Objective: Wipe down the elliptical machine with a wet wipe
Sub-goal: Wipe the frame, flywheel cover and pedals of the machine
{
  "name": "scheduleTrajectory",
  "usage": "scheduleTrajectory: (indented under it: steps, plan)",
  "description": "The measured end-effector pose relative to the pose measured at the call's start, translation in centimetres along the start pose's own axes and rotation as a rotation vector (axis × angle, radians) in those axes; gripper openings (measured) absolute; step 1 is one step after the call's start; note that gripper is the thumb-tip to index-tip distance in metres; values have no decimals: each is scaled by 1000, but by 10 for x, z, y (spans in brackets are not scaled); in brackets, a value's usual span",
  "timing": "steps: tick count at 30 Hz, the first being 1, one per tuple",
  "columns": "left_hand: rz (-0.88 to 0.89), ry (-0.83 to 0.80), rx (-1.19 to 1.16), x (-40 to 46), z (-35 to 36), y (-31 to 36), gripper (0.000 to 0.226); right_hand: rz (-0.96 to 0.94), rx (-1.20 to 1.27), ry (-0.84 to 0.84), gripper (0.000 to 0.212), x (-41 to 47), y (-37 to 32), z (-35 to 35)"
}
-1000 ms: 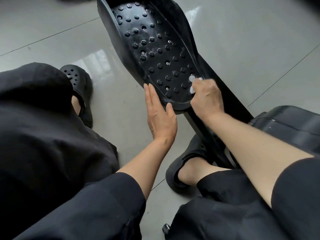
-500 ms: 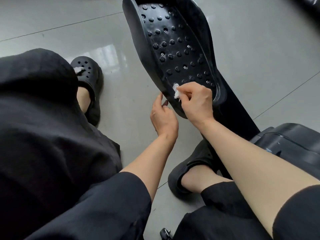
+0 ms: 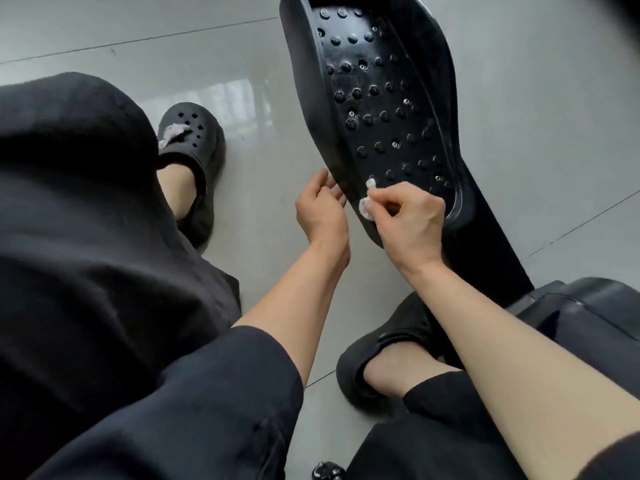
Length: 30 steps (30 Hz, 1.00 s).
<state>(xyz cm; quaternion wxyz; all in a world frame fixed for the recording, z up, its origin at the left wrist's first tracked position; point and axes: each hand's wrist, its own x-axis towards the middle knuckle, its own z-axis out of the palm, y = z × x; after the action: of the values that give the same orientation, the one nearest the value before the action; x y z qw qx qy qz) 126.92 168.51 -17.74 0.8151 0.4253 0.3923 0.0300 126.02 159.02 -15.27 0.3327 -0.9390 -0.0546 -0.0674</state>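
Observation:
The elliptical's black studded foot pedal (image 3: 381, 109) tilts across the upper middle of the view. My right hand (image 3: 408, 221) pinches a small white wet wipe (image 3: 366, 201) against the pedal's near left rim. My left hand (image 3: 320, 209) hovers just left of that rim, fingers loosely curled toward the pedal's outer side and holding nothing. The pedal's support bar (image 3: 498, 251) runs down to the right behind my right wrist.
Grey tiled floor (image 3: 540, 126) surrounds the pedal. My feet wear black clogs, the left clog (image 3: 194, 133) with a scrap of white tissue on it, the right clog (image 3: 377, 348) under the bar. A black machine housing (image 3: 588, 310) sits at right. A small dark caster (image 3: 327, 472) is at the bottom edge.
My right hand slid the wipe from the pedal's near right corner across to its near left rim. My left hand came off the pedal's edge and curled loosely beside it.

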Motion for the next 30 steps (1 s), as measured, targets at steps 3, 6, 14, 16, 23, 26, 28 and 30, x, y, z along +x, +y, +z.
scheduleTrajectory:
  steps: [3,6,14,16,23,26,28,30]
  plan:
    - [-8,-9,-11,-6,-2,1,45,31,28,3,15,32,-20,13]
    - [-2,-25,-7,-12,-3,5,41,15,59,26,14,68,-40,24]
    - [-74,-82,33,-29,-5,-5,48,26,-2,-201,18,11,6,-18]
    - [-101,-79,68,-37,-4,-12,49,61,6,-248,21,4,12,-28]
    - [-169,-105,141,-65,-4,-45,52,332,89,-152,27,-24,44,-67]
    - [-191,-154,134,-84,-8,-50,55,369,-115,7,14,-38,61,-66]
    - [-192,-187,169,-90,-13,-51,55,480,-147,102,14,-52,72,-62]
    - [-197,-196,209,-94,-16,-52,53,592,5,176,15,-56,76,-60]
